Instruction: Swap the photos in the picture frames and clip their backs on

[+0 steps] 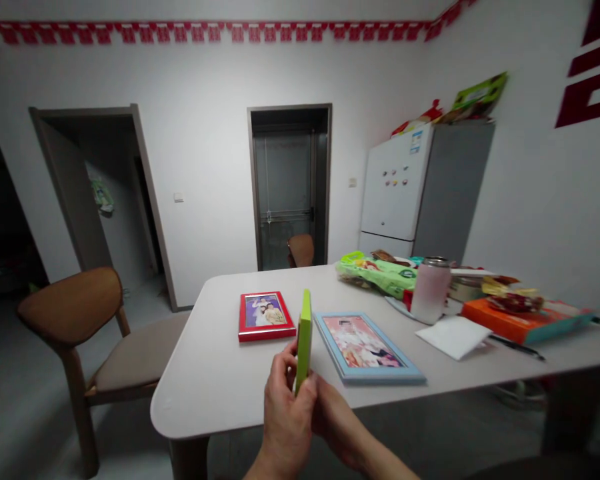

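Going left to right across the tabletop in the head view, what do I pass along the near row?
Red picture frame, lime-green frame, blue picture frame, folded white paper, orange box.

Dim, flat indoor light throughout, brightest in a soft patch high on the white wall [205,80], falling to grey toward the corners of the frame. Deep darkness through the opening at far left [0,220], heavy gloom across the floor [40,413] at lower left, and a soft shadow beneath the counter [195,393]. Only a faint sheen on the pale top, no harsh glare. Strong wide-angle bowing at the edges, with the red paper banner [220,32] curving along the top. Slight smearing on the red wall lettering [587,73] at upper right. Mildly soft detail on the fingers [280,373] and green picture frame [304,340] at lower centre, plus a pixelated blur inside the blue picture frame [365,340].
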Demonstrator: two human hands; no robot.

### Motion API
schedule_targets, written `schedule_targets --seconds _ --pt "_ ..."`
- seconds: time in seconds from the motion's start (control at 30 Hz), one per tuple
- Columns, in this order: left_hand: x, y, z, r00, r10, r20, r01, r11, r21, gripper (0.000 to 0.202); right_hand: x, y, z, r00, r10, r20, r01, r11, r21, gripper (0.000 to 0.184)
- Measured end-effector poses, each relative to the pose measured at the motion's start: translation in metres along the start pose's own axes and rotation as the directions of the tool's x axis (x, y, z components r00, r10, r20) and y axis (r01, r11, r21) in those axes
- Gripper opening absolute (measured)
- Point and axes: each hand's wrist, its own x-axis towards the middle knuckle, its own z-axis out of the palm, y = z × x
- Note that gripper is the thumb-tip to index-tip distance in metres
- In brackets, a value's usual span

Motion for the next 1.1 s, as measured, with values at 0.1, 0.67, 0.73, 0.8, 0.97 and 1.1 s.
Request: schedule_targets --seconds 0.1,0.67,0.73,0.8,0.97,1.1 --pt "0.013 0.002 0.02 0.999 -0.008 -0.044 -0.004 0.964 -0.267 0.028 0.001 -0.005 -0.006 0.983 -0.161 -0.084 0.171 0.976 0.137 0.042" --pt "0.059 -0.097 0.111 0.933 -0.342 0.108 0.343 0.939 0.009 0.045 0.084 -0.084 -0.214 0.822 -0.389 -0.415 -0.315 0.297 -0.902 0.047" --pt "0.061 -0.098 0.109 0.927 -0.357 0.114 0.351 0.934 0.074 0.044 0.088 -0.08 -0.217 0.837 -0.381 -0.393 -0.318 0.245 -0.916 0.046" --pt "0.061 -0.098 0.104 0.922 -0.368 0.12 0.354 0.927 0.123 0.043 0.091 -0.079 -0.217 0.85 -0.378 -0.368 -0.315 0.197 -0.928 0.045" --pt "0.057 -0.105 0.075 0.921 -0.378 0.09 0.36 0.917 0.17 0.05 0.097 -0.079 -0.188 0.847 -0.444 -0.292 -0.279 0.094 -0.956 0.046" --pt "0.062 -0.122 0.036 0.907 -0.422 0.0 0.419 0.902 0.104 0.05 0.115 -0.058 -0.115 0.887 -0.462 -0.01 -0.015 -0.005 -1.0 0.043"
